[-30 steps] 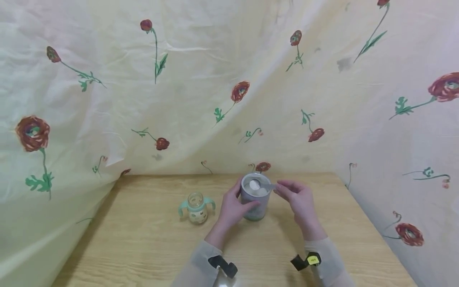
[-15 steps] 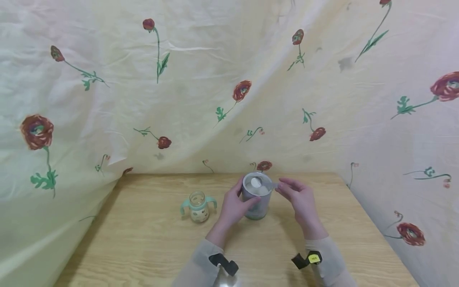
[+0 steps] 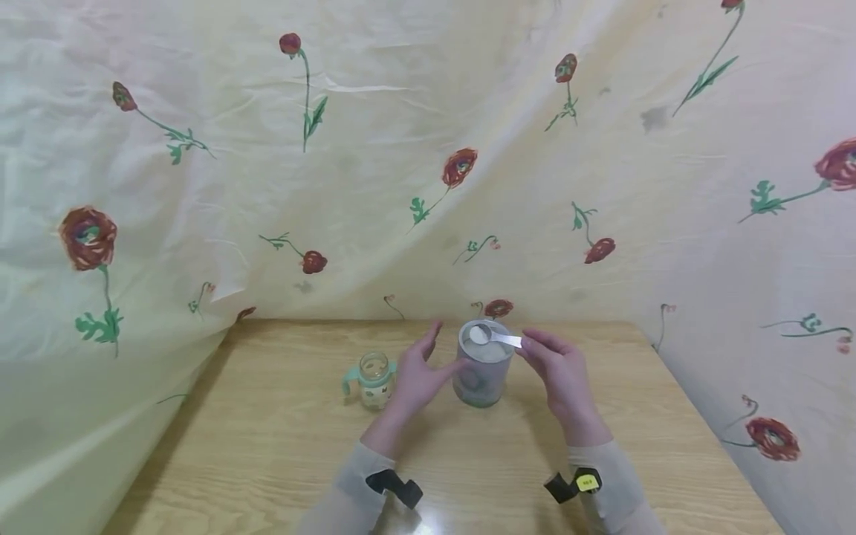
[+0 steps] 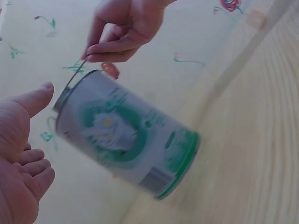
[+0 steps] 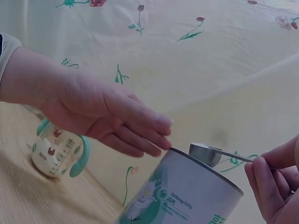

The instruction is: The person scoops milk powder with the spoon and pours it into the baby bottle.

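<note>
A white and green milk powder can (image 3: 480, 380) stands upright on the table with its top uncovered. My right hand (image 3: 562, 375) pinches the handle of a metal measuring spoon (image 3: 504, 339), whose bowl holds white powder at the can's mouth. In the right wrist view, the spoon's bowl (image 5: 204, 155) is at or just above the rim. My left hand (image 3: 420, 379) is beside the can with fingers extended and a gap between it and the can in the left wrist view. Left of that hand, a baby bottle (image 3: 376, 388) with mint handles stands uncapped, its right handle partly hidden.
A wooden table (image 3: 267, 446) lies under everything. Behind and along the sides hangs a pale cloth (image 3: 374, 186) printed with red flowers, close to the table's back edge. Black straps with small devices (image 3: 394, 487) are on both wrists.
My left hand has let go of the can and moved left, now overlapping the bottle's right handle. The spoon has risen to the can's mouth in my right hand. The head view has shifted slightly.
</note>
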Demonstrator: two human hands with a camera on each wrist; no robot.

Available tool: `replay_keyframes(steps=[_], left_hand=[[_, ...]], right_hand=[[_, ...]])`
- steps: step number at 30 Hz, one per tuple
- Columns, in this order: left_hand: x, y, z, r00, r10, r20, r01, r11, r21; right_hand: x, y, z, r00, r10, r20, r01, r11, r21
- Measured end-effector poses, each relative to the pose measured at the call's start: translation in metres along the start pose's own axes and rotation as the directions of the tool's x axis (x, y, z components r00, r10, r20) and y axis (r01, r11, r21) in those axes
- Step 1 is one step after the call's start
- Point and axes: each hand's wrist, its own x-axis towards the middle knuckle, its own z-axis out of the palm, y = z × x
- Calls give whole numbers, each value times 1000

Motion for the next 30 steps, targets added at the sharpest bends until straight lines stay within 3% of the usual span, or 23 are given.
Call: replay_keyframes(steps=[8, 16, 30], left_hand=[[-9, 2, -39, 999, 26, -39, -24, 999, 47], [-15, -1, -81, 990, 106, -91, -101, 993, 57], [-31, -30, -135, 998, 30, -61, -25, 996, 86]], right_hand=[[0, 0, 6, 998, 69, -7, -68, 992, 104], [0, 0, 16, 998, 68, 17, -70, 982, 177], [-4, -3, 40, 997, 67, 45, -77, 967, 244]])
